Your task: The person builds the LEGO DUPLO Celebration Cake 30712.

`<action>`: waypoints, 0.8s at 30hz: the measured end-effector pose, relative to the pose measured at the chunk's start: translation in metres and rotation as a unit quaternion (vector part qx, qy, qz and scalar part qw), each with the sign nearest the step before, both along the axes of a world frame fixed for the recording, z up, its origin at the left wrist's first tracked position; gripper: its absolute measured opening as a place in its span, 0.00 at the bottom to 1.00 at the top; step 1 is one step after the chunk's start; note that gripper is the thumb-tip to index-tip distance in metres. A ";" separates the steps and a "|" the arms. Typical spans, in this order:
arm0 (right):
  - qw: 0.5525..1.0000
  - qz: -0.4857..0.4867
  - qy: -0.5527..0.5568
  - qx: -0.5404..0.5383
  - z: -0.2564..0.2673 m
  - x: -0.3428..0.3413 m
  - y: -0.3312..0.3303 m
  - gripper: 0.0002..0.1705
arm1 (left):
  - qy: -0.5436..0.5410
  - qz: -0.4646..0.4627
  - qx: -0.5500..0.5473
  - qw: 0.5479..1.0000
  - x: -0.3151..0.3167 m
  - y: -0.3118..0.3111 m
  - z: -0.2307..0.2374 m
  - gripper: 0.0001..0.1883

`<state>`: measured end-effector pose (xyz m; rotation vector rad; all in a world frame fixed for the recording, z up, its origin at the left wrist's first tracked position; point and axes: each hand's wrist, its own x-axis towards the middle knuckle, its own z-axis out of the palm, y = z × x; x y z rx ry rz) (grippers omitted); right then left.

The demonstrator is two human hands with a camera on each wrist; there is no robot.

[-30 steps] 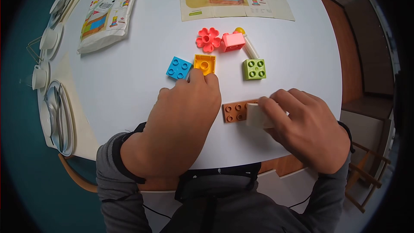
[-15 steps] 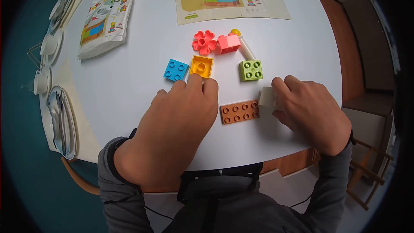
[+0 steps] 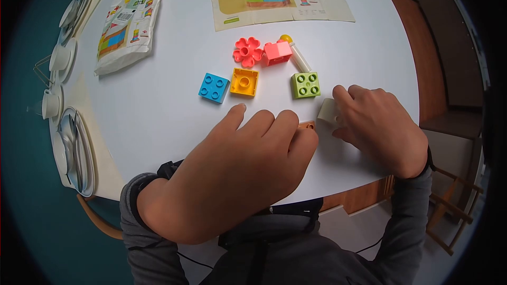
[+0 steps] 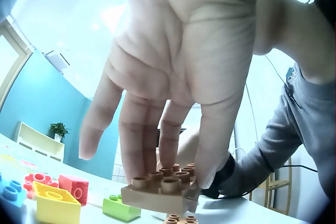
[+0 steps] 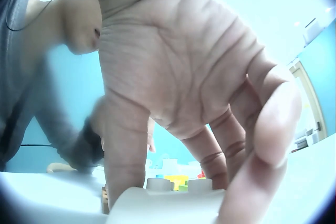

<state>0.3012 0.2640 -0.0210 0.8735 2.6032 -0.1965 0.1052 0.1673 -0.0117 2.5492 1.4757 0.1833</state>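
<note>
Left grip point(image 3: 253, 155) pinches brown brick point(image 4: 152, 199); right grip point(image 3: 380, 126) pinches white brick point(image 3: 327, 111). Both best held level by the sides, studs point(image 4: 171, 185) clear.

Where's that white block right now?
In the head view, the white block is right of centre, held by the right hand, just below and to the right of the lime-green brick.

on the tabletop point(image 3: 169, 111) — one blue brick point(image 3: 214, 88), one yellow brick point(image 3: 244, 89), one green brick point(image 3: 306, 85), one pink brick point(image 3: 278, 53), one pink flower point(image 3: 247, 51), one yellow-tipped white stick point(image 3: 300, 57), one printed sheet point(image 3: 264, 11) and one printed packet point(image 3: 127, 26). also two brown studded plates point(image 4: 152, 199), one whitish piece point(image 3: 327, 111) — and two hands point(image 3: 243, 163).
</note>
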 end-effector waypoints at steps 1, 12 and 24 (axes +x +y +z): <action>1.000 -0.006 0.005 -0.005 0.000 0.000 0.001 0.17 | -0.002 0.000 0.016 1.000 0.000 0.001 0.000 0.05; 0.999 -0.028 0.015 0.029 0.000 0.000 0.005 0.19 | 0.166 0.067 -0.099 0.979 -0.020 -0.005 0.003 0.11; 0.999 -0.034 0.027 0.030 0.004 -0.002 0.001 0.22 | 0.065 0.238 -0.079 0.966 -0.044 0.019 0.011 0.22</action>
